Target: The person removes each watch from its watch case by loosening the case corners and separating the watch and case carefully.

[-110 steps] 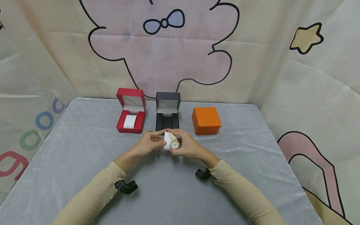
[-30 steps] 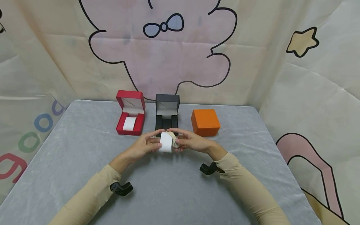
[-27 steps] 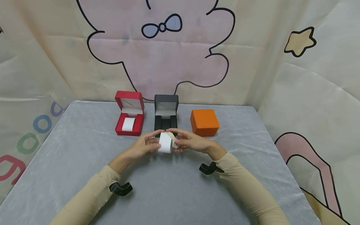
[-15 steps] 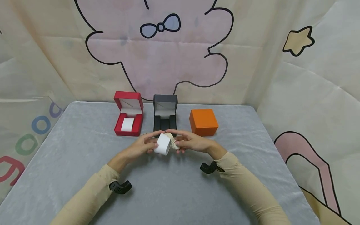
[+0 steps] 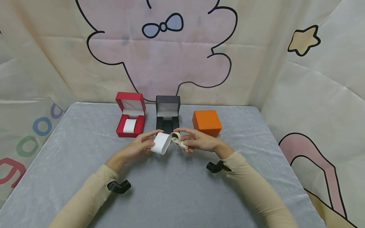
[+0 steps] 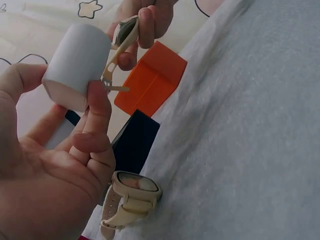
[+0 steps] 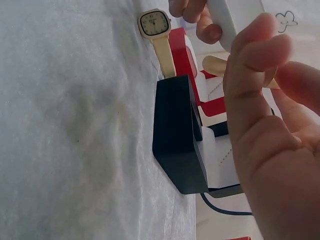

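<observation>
Well — watch [image 6: 121, 49] pinched; second watch's dial [image 7: 154, 23] numbered.

left curtain [image 5: 25, 76]: blue "o" [image 5: 41, 118], green "o" [image 5: 18, 148] | watch dial [image 7: 154, 23]: numerals blurred

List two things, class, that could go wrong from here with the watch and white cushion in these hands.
The watch, held in the fingers of the right hand above the table, could slip and drop. The left hand, gripping the white cushion, seems close to a second watch on the table and might knock it.
</observation>
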### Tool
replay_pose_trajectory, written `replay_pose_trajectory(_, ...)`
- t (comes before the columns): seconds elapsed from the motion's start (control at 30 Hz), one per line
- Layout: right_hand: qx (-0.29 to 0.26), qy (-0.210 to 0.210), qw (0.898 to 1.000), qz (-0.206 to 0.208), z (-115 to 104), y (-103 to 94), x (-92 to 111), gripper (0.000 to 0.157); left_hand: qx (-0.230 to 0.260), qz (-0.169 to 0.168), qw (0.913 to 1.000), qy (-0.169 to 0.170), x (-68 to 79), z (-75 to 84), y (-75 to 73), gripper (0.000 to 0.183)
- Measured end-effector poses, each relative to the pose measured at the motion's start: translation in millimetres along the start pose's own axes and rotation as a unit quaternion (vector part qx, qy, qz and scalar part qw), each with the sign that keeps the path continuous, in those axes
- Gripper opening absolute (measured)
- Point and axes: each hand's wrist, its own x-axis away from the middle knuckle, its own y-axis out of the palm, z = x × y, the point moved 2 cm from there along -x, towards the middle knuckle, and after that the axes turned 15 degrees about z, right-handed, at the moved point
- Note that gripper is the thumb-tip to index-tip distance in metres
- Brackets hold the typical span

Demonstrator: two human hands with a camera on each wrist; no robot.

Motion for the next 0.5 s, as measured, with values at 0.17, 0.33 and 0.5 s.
replay_pose_trajectory(0.17,-0.016,0.001,1.000,0.020,0.5,-3.9,2.1,0.062,0.010,0.025,0.9996,-0.004,-0.1,-0.3,-3.1,0.059)
replay_pose_trajectory(0.33,-0.019,0.001,0.998,0.052,2.8,-3.9,3.9,0.064,0.019,0.041,0.9989,-0.012,-0.3,-0.3,-2.8,0.061)
replay_pose_trajectory(0.5,0.001,-0.018,0.996,0.086,5.6,-1.5,5.7,0.062,0.029,0.060,0.9977,-0.006,-1.6,0.4,-2.7,0.061)
